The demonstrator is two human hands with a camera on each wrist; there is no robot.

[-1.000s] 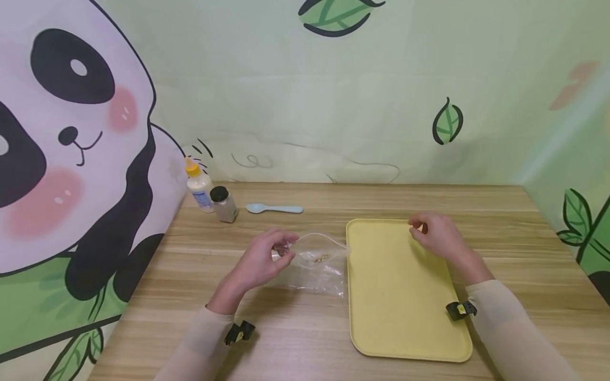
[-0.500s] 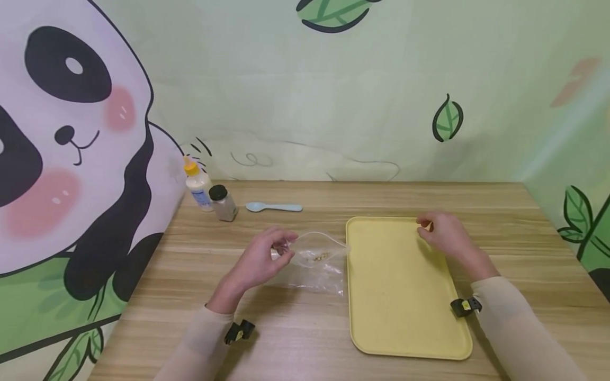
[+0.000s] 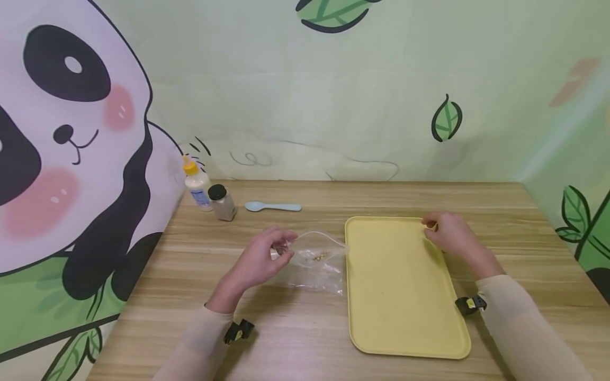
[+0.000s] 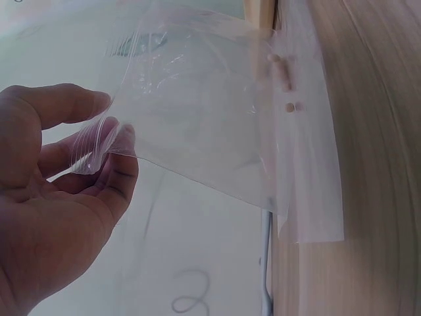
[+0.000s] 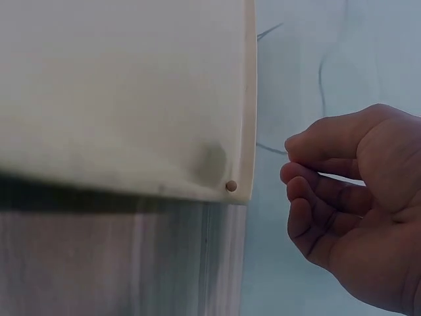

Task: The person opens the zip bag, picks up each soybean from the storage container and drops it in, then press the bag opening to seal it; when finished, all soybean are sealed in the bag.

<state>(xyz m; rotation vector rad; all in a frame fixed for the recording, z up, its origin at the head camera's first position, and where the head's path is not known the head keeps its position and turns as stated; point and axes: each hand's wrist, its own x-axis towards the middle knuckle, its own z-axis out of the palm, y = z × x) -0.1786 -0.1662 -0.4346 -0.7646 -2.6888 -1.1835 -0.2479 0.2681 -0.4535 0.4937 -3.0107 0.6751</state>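
A clear zip bag (image 3: 314, 278) lies with its mouth spread, and my left hand (image 3: 259, 259) grips it at the left end of that mouth. Several small tan beads (image 3: 321, 257) sit inside the bag; they show in the left wrist view too. Beside the bag lies a yellow tray (image 3: 405, 301). My right hand (image 3: 450, 233) is over the tray's far right corner, fingers loosely bent, thumb and index tips close together with nothing visible between them. In the right wrist view one small round bead (image 5: 231, 186) rests in the tray's corner, apart from the fingers.
At the back left stand a white squeeze bottle (image 3: 197, 190) with a yellow top and a small jar (image 3: 223, 203) with a black lid. A light blue spoon (image 3: 273, 207) lies to their right. A painted wall (image 3: 305, 106) borders the wooden table (image 3: 295, 338).
My right hand has slid to the right along the tray's far edge, toward its corner. My left hand and the bag have stayed in place.
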